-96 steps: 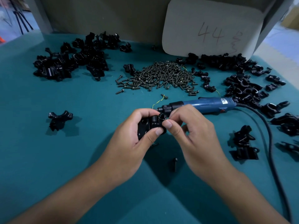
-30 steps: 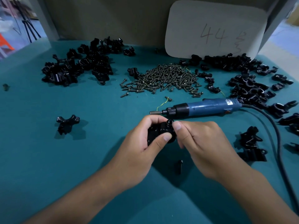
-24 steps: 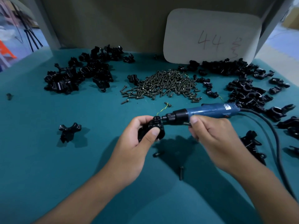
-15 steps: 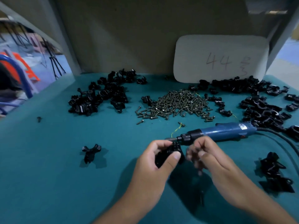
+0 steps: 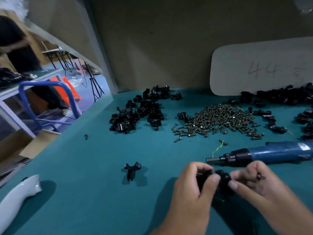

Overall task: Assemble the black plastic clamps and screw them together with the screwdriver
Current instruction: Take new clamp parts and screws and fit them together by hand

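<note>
Lifted clear of the screwdriver [image 5: 264, 154], the right hand [image 5: 254, 179] is back at the clamp [image 5: 218, 179], pinched by both hands above the table [image 5: 84, 167]; left hand [image 5: 194, 182] curled round it. Blurred halves could be misaligned, the screw dropped.

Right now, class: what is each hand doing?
Left hand: grips the black clamp.
Right hand: pinches the clamp's other piece.

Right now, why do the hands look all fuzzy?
In the head view, the left hand, the right hand and the small black plastic clamp they hold are motion-blurred; the heap of dark metal screws farther back looks sharper.
</note>
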{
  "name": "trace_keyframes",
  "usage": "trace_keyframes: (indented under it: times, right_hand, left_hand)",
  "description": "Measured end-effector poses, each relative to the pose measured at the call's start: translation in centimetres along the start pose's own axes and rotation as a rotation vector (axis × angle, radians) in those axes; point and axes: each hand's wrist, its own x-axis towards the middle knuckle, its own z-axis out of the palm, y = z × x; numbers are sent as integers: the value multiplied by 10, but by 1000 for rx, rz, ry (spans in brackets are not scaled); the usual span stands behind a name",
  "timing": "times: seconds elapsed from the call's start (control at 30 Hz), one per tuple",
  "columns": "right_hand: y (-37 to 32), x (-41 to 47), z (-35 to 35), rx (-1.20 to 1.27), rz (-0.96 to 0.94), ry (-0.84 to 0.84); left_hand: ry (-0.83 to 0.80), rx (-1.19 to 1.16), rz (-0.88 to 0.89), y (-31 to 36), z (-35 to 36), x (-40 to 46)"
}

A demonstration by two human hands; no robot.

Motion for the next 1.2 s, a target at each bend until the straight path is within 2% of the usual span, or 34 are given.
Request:
trace_keyframes:
  times: [0.1,0.17,0.27,0.37,0.43,0.53,0.63,0.73,0.8,0.87,0.93,0.97,1.07,1.13,1.17,1.2]
  right_hand:
    - [-5,-4,11,-12,35,-61]
    - [-4,-5,11,-17,34,-57]
    - [-1,0,-3,28,14,51]
    - [-2,4,-14,89,30,89]
    - [2,6,-16,44,41,116]
    - [3,7,-18,23,96,114]
    - [-2,7,-20,34,109,111]
    - [-8,8,-22,42,137,86]
    - [-8,7,-24,50,150,77]
    - [-9,5,-23,62,150,68]
    - [-11,4,-23,58,139,63]
    - [-13,3,-23,33,125,53]
    - [-20,1,-24,-64,54,20]
    - [-26,0,-23,-79,20,8]
    - [-28,-1,-21,-71,0,-4]
    - [-30,-2,-19,-48,-21,-15]
  left_hand:
    - [35,124,-45,-3,-9,2]
    - [56,366,-35,-8,-20,11]
    - [71,785,-91,-13,-45,29]
    - [81,1042,-161,-21,-65,45]
    - [160,1078,-143,-23,-72,66]
    - [272,1001,-90,-23,-80,121]
    - [158,1062,-131,-35,-88,172]
    - [-23,1266,-158,-54,-97,201]
    - [-43,1374,-130,-60,-100,207]
    - [10,1391,-78,-55,-101,204]
    - [97,1242,-19,-44,-95,189]
    - [129,1086,-12,-34,-89,175]
    - [48,335,-78,-6,-58,110]
    - [-38,-222,-225,13,-32,57]
    - [-64,-427,-276,16,-23,37]
    - [-91,-534,-293,17,-13,21]
